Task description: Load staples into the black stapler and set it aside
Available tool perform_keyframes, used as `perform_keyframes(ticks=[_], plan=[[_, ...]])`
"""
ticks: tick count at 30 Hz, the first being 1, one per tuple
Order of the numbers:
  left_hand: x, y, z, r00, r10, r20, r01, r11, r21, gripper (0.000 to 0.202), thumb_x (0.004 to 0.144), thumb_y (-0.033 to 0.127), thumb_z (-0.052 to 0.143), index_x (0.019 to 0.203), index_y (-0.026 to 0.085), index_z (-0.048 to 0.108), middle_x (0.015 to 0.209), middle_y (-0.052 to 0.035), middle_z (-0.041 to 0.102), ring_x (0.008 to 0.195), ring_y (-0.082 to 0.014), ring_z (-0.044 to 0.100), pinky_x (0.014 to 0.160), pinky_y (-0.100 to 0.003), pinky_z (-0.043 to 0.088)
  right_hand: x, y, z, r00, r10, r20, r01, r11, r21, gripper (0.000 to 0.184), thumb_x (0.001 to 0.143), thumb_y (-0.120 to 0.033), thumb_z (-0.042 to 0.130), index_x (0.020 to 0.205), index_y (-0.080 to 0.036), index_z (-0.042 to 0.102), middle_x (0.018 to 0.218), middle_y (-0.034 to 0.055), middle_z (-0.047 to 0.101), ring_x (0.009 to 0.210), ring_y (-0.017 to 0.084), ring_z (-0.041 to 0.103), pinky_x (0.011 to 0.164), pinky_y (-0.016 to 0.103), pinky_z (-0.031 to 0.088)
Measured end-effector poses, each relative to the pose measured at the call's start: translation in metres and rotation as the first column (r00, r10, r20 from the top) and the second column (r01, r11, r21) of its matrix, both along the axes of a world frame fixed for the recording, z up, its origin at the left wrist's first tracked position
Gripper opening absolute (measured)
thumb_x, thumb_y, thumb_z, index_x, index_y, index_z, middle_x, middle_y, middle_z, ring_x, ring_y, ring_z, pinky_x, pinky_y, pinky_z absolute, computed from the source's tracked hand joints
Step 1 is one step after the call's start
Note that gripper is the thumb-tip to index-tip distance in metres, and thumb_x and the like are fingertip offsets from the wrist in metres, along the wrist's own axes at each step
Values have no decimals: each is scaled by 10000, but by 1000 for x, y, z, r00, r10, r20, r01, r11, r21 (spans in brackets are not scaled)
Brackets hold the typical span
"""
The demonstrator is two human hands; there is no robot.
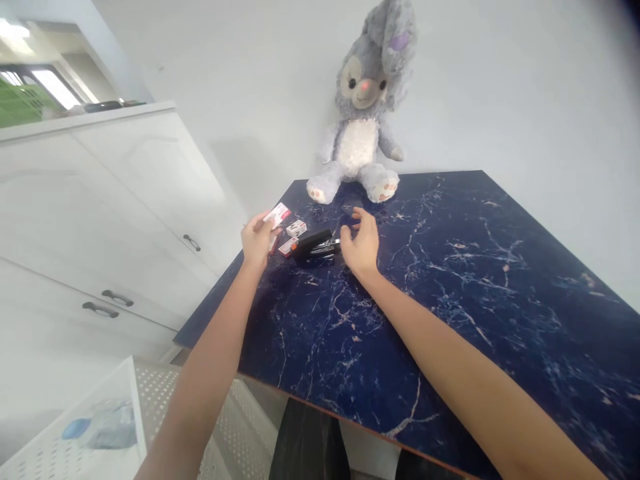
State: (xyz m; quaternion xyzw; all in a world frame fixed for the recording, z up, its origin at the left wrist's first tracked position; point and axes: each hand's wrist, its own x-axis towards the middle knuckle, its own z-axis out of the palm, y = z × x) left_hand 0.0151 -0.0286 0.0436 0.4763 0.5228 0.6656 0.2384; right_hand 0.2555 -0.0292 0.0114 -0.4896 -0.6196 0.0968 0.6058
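My left hand (257, 239) is raised just above the table's left edge and pinches a small red-and-white box of staples (277, 215). Two more small staple boxes (296, 229) (287, 247) lie on the dark blue marble-patterned table (450, 280) right beside it. A black stapler (315, 245) lies between my hands. My right hand (360, 245) rests at the stapler's right end, fingers curled and spread, touching or nearly touching it; whether it grips the stapler is unclear.
A grey plush rabbit (363, 113) sits against the white wall at the table's far edge. White cabinets with drawers (110, 220) stand to the left. A white perforated basket (100, 427) holding a bottle sits low at the front left.
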Motion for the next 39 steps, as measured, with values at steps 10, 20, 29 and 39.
perform_keyframes(ticks=[10,20,29,39], plan=[[-45,-16,17,640,-236,-731,-252,835,-490,50,683,230,708,729,212,717,772,-44,742,758,-235,684,705,-311,496,3,-27,-1,923,-61,379,187,934,-305,523,831,-155,504,1354,-151,498,1266,177,569,985,291,652,863,418,515],[-1,-26,11,338,-368,-866,168,929,-329,535,738,378,768,1254,267,681,1155,-69,699,1187,-312,558,986,-413,478,5,-23,-2,925,68,374,77,929,-361,591,825,-181,517,1410,-139,438,1194,148,684,1017,297,670,904,420,521],[6,-21,5,349,-336,-875,114,942,-316,585,696,364,804,1257,263,671,1086,-67,707,1076,-306,609,905,-408,505,-2,-26,-2,806,313,502,-122,918,-377,822,823,-236,554,1571,-162,220,1097,103,744,906,293,708,880,424,541],[24,-29,9,495,-288,-820,162,957,-239,375,958,461,489,1154,245,725,928,-49,755,941,-256,661,890,-379,482,4,-13,-9,940,190,284,-94,943,-320,703,799,-168,478,1486,-130,335,1252,143,672,904,240,696,925,430,539]])
